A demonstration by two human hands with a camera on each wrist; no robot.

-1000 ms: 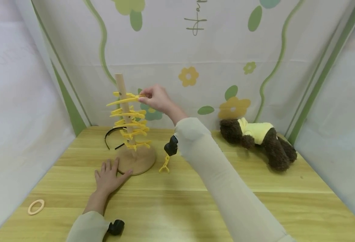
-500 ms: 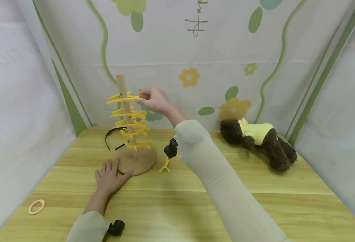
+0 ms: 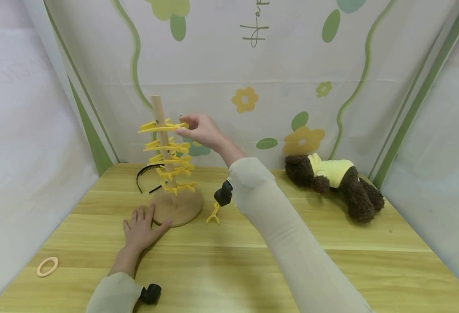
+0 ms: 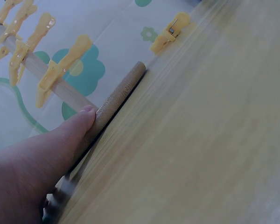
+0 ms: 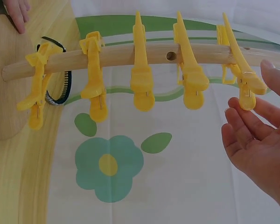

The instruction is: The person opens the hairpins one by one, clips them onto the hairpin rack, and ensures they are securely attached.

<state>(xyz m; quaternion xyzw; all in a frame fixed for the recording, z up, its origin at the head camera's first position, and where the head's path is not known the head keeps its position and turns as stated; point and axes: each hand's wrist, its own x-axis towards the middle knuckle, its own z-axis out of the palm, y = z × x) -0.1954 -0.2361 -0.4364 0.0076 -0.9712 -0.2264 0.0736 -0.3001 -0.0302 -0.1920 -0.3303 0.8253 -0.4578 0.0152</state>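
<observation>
A wooden post (image 3: pixel 158 113) rises from a round wooden base (image 3: pixel 192 208), with several yellow plastic spring clips clamped along it. My right hand (image 3: pixel 203 130) is at the handle end of the top clip (image 5: pixel 245 79). In the right wrist view the thumb (image 5: pixel 276 79) and fingers (image 5: pixel 247 126) are spread apart on either side of that handle, and the clip's jaws sit across the post. My left hand (image 3: pixel 139 230) lies flat with spread fingers at the base's near left edge. Its thumb (image 4: pixel 79 121) rests on the base's rim.
Another yellow clip (image 3: pixel 213 214) lies on the table right of the base. Behind the post is a black toothed headband (image 3: pixel 139 176). A beige ring (image 3: pixel 47 267) lies at the front left, and a brown plush bear (image 3: pixel 333 174) in a yellow shirt at the back right.
The top clip has levelled out on the post. My right fingers have loosened from its handle and spread apart. My left hand has stayed in place.
</observation>
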